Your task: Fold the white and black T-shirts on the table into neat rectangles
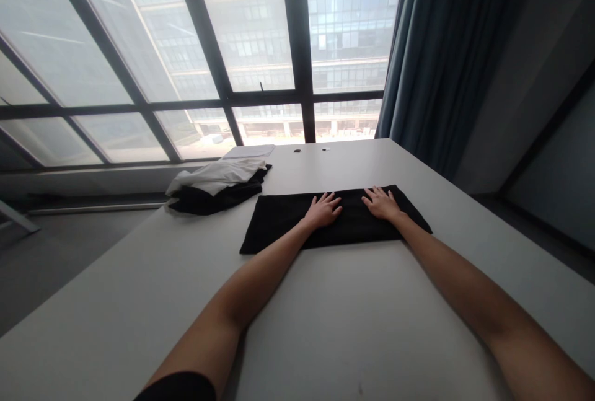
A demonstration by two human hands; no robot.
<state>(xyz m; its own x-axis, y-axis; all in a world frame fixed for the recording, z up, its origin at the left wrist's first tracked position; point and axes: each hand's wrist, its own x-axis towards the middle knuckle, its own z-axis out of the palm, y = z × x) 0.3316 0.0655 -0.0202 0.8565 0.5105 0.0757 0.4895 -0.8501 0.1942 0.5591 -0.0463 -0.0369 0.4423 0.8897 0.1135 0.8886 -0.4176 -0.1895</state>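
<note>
A black folded cloth (279,221), perhaps a garment, lies flat in a long rectangle across the white table (353,302). My left hand (322,210) rests palm down on its middle, fingers spread. To the right, my right hand (382,204) also presses flat on the cloth near its far edge, fingers apart. Neither hand grips the fabric. The cloth's exact kind cannot be made out, and parts of it are covered by my hands and forearms.
Left of the cloth, a loose heap of white fabric (218,176) and black fabric (209,200) sits at the table's left edge. A flat pale sheet (250,151) lies behind it. Large windows (260,29) stand beyond the table, with a blue curtain (432,66) at the right.
</note>
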